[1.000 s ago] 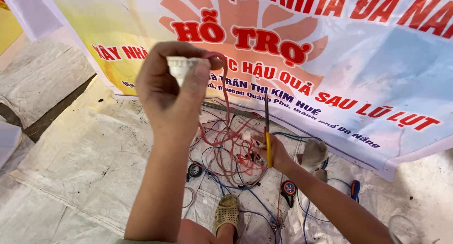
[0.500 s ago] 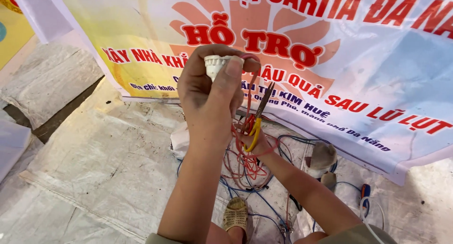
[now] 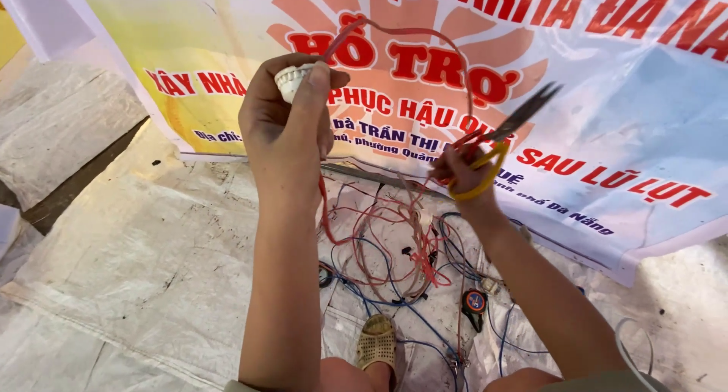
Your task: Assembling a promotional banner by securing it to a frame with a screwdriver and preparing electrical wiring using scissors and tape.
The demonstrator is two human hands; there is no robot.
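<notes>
The left hand [image 3: 284, 127] is raised at about ten o'clock in the view, its fingers wrapped tight around a white ribbed lamp socket [image 3: 292, 79], thumb pressed down its side. A red wire [image 3: 425, 34] leaves the socket and arcs over toward two o'clock, coming down to the right hand [image 3: 461, 172]. That hand is closed on yellow-handled pliers [image 3: 506, 130], whose dark jaws stand slightly parted and point up toward two o'clock; the wire seems to pass between hand and tool, though exactly where it is gripped I cannot tell. Below, at six o'clock, a tangle of red and blue wires [image 3: 394, 248] lies on pale sheeting [image 3: 144, 240], with a sandalled foot [image 3: 377, 341] and a small round black device [image 3: 475, 301] near it. A printed banner [image 3: 622, 96] hangs behind. To work this well, I judge the socket should be held steady and the wire kept gently taut, with the pliers closing squarely near the wire's end rather than mid-loop, so the strands are not nicked.
</notes>
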